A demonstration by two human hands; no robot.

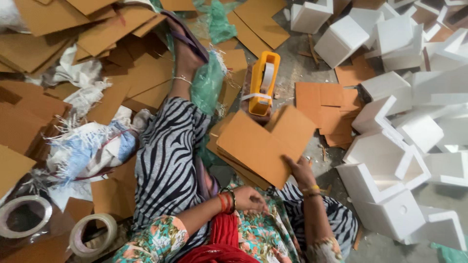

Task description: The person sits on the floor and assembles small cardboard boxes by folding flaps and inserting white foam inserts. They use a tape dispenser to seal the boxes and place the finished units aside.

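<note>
Two rolls of clear packing tape [92,235] lie at the bottom left corner of the floor, among loose brown cardboard sheets [34,48] and frayed white and blue woven sacks [90,146]. Right of them stretches the person's leg in zebra-striped trousers [165,156], the foot in a purple sandal [187,39] pointing at the top edge. The left hand [249,198] rests curled in the lap on floral cloth, fingers bent inward; whether it pinches anything I cannot tell. Above it, a yellow plastic tape dispenser [263,83] stands on the grey floor. Just below the dispenser hangs a stack of notched brown cardboard pieces [263,146], held clear of the floor. The right hand [300,170] clamps the stack's lower right corner, so the cardboard spreads up and to the left of the grip. More small cardboard pieces [326,109] lie beyond, and white foam corner blocks [390,165] pile along the right edge.
</note>
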